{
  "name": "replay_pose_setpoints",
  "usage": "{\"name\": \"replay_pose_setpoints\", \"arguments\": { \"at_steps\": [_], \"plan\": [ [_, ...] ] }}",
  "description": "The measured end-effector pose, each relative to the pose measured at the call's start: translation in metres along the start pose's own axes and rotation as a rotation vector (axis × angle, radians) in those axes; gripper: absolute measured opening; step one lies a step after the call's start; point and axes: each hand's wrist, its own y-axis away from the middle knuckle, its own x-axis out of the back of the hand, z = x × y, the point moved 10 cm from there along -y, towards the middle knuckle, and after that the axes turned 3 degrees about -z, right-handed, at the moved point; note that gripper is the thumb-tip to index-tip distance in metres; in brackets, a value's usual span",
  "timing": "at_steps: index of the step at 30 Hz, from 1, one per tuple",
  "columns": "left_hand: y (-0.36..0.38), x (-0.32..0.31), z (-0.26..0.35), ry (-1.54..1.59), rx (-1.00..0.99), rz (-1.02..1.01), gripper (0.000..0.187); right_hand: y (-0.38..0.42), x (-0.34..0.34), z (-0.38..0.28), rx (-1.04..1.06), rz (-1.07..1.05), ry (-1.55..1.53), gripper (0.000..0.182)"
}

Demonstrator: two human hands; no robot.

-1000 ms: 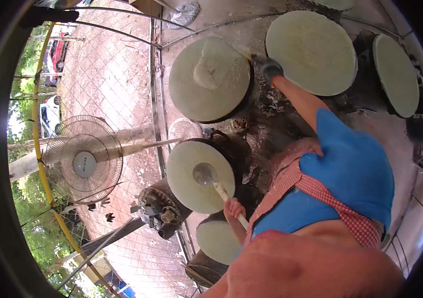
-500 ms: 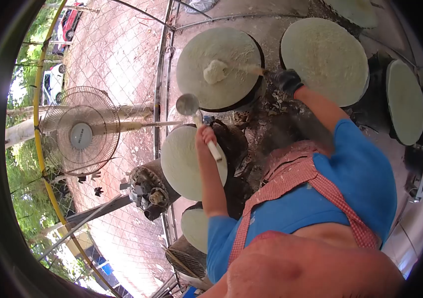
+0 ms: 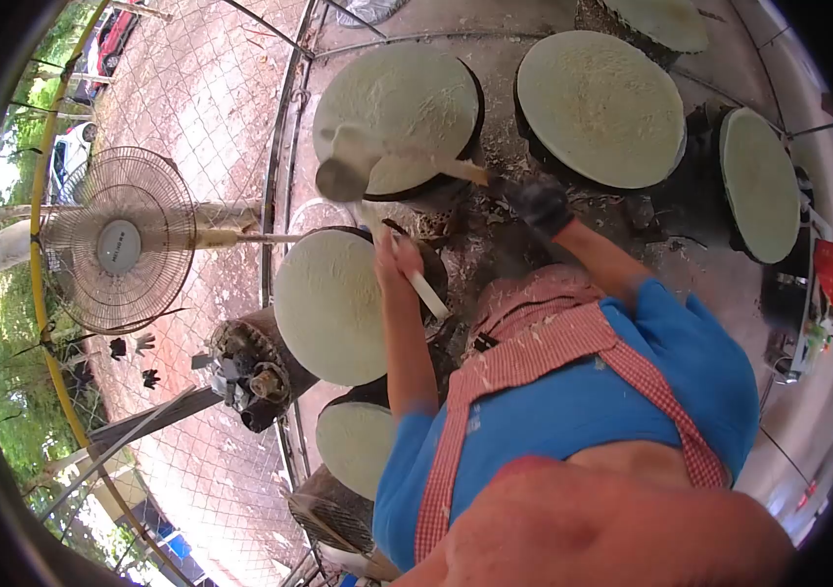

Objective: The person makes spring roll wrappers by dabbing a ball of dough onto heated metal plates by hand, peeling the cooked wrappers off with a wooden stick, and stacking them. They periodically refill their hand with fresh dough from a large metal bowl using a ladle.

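My left hand (image 3: 399, 259), bare, is wrapped round the pale handle of a ladle (image 3: 341, 181). Its round metal bowl hangs over the near left edge of a large round griddle (image 3: 421, 93) coated with pale batter. In a dark glove, my right hand (image 3: 539, 207) grips the wooden handle of a flat scraper (image 3: 416, 164), which reaches over the same griddle from the right. A blurred pale lump of batter (image 3: 351, 140) lies just beyond the ladle bowl, near the scraper's tip.
More pale-coated round griddles stand around me: one at right (image 3: 601, 108), another far right (image 3: 759, 186), one below my left hand (image 3: 328, 308). A fan (image 3: 121, 245) and wire fence are at left. A burner-like metal end (image 3: 252, 377) juts out beside the near-left griddle.
The scraper and the batter lump have moved left and nearer across the griddle, toward the ladle. Both hands keep their grips. The whole view has shifted slightly.
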Motion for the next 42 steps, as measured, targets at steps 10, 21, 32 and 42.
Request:
{"name": "replay_pose_setpoints", "arguments": {
  "at_steps": [10,21,32,42],
  "plan": [
    [0.111,-0.061,-0.013,0.99,0.649,-0.638,0.036,-0.067,0.013,0.061,-0.347,0.096,-0.175,0.03],
    [0.154,0.001,-0.094,0.76,0.734,-0.446,0.028,0.061,-0.086,0.052,-0.385,-0.437,-1.005,0.025],
    [0.203,-0.063,-0.203,0.807,1.092,-0.431,0.037,0.4,0.076,0.273,-1.027,0.074,-0.307,0.034],
    [0.215,-0.139,-0.263,0.87,0.885,-0.43,0.037,0.442,0.146,0.323,-0.772,-0.302,0.028,0.044]
  ]
}}
